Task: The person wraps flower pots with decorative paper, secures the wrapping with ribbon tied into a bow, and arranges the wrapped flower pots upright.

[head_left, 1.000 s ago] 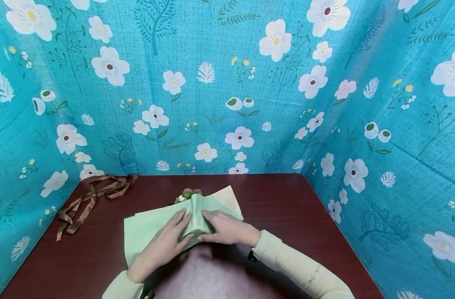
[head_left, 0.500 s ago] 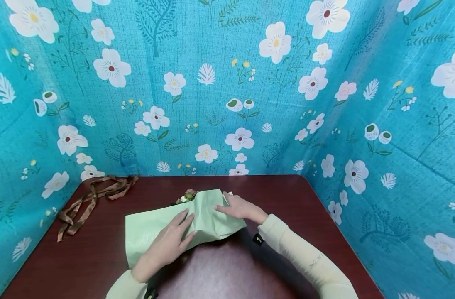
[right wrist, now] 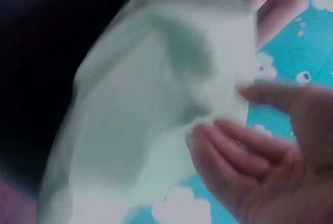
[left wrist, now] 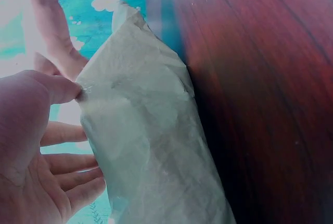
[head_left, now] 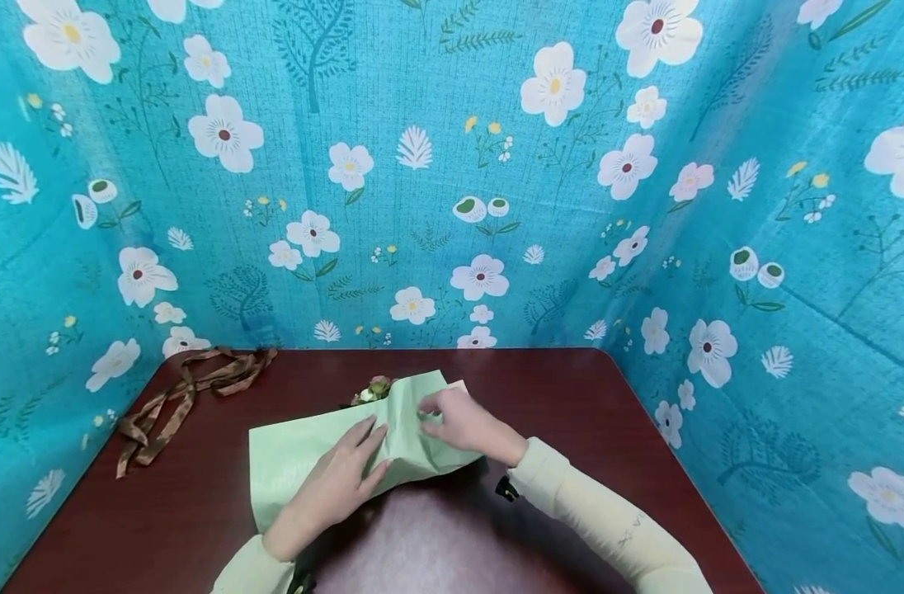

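Note:
A sheet of pale green wrapping paper (head_left: 292,450) lies folded over on the table, creased at its right part. Behind its far edge a small bunch of flowers (head_left: 376,389), pinkish and white, peeks out; their stems are hidden. My left hand (head_left: 336,478) rests on the middle of the paper with fingers spread and mostly straight. Over the right part hovers or lightly touches my right hand (head_left: 461,425); its fingers are bent, and in the right wrist view a gap shows between thumb and fingers. A pale pinkish corner of paper (head_left: 461,385) shows beyond it.
A brown ribbon (head_left: 181,392) lies loosely looped at the table's back left. The dark red table (head_left: 563,404) ends at the back against a blue flowered cloth (head_left: 415,247), which also hangs at both sides.
The right part of the green paper has been folded over toward the right, covering most of the pale layer. My right hand moved right, then slightly back left. The left hand stayed nearly still.

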A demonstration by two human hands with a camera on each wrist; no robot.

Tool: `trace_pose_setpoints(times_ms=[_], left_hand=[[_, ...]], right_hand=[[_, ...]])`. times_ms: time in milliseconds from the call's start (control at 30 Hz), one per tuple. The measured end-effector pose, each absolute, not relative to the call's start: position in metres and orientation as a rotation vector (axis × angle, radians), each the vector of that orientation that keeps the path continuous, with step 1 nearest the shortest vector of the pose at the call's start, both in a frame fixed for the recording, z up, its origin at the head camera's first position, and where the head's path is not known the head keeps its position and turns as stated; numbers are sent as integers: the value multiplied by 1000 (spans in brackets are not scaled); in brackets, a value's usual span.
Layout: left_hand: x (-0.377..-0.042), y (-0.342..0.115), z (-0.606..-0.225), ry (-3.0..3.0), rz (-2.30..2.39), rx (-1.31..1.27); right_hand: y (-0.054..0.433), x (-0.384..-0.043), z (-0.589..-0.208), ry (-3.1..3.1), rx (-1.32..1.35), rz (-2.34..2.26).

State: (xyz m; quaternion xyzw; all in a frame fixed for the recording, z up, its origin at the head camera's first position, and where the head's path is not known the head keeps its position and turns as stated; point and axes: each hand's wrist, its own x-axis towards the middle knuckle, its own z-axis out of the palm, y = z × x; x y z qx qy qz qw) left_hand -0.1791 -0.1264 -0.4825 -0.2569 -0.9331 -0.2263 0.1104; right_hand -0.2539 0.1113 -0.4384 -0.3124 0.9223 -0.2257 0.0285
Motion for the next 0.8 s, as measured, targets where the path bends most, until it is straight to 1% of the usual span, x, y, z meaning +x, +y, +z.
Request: trace_pose_setpoints(times_ms=[133,333,633,800], left_hand=[[-181,-126,-484,-2704,-650,-801],[-184,-122,-484,-2726,-664,-871],[-188,-117,-482,-2769,-677,-870],[-186,-118,-483,-2768,-695,-819]], right_hand=[[102,-242,-441,2707,-1051,-693],[98,-239,-452,2692,-1099,-697],[99,-240,-456,2673,-1110,-758],[104,-241,-455,2631,-1048,-779]])
